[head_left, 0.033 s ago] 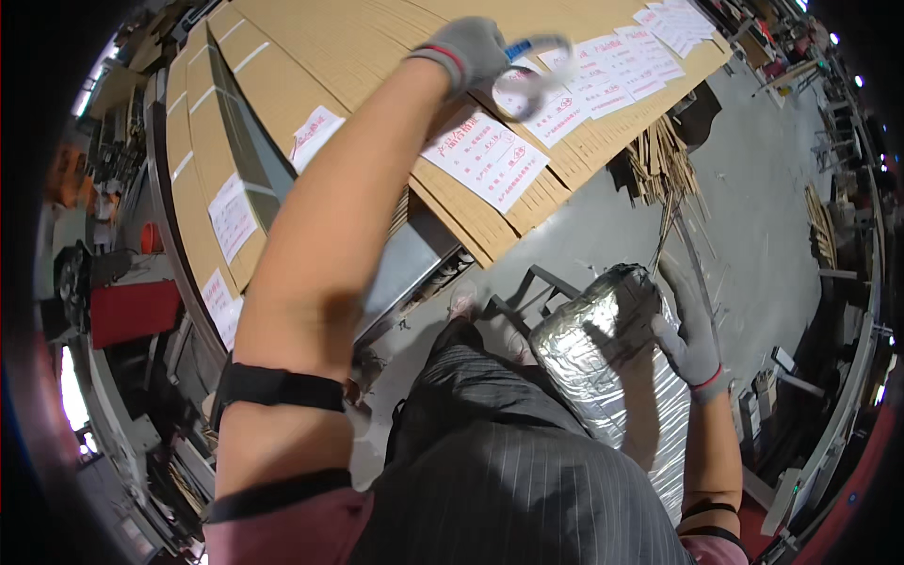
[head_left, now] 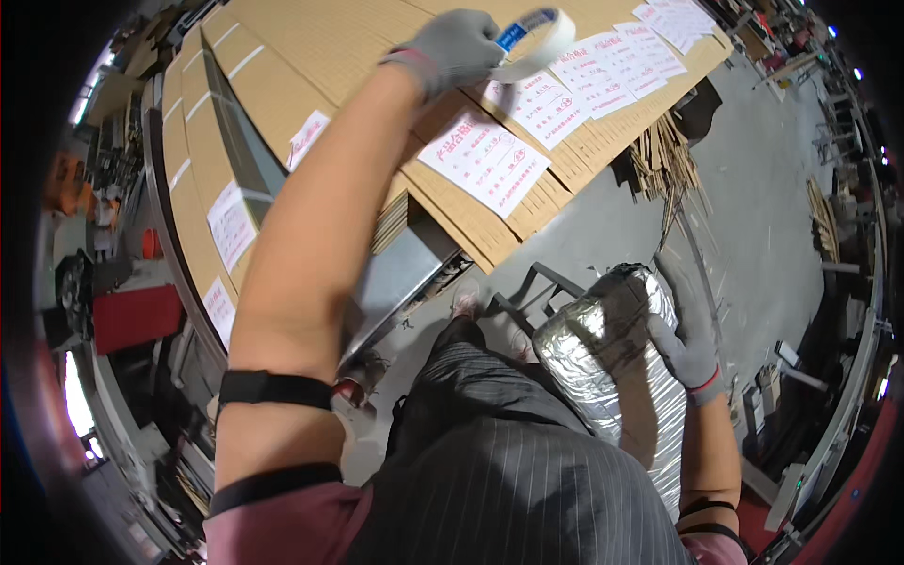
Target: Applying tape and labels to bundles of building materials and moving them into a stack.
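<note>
lying lengthwise in front of me, the foil-wrapped bundle (head_left: 612, 367) runs its long axis from its rounded near-top end, by the metal frame (head_left: 532, 287), down toward the lower right beside my leg; it is a fat silver cylinder, crinkled and shiny. my right hand (head_left: 692, 334), in a grey glove with a red cuff, lies flat on the bundle's right flank, fingers (head_left: 673, 278) stretched out and loosely spread, pressing rather than gripping; they point up along the bundle toward its far end. nothing is closed inside that hand.

my left hand (head_left: 452, 47), also grey-gloved, is raised far out ahead, fingers curled tight round a roll of tape (head_left: 537, 38), white with a blue core, which sticks out to the right of the fingertips. the roll's open face is tilted toward me. just below those fingers lie flat cardboard sheets (head_left: 311, 56) carrying white paper labels (head_left: 485, 160) with red print. further right of the tape, past the edge of the cardboard, a bunch of thin wooden strips (head_left: 664, 165) lies on the grey floor (head_left: 753, 207). the bundle is well apart from the left hand, close under my right.
</note>
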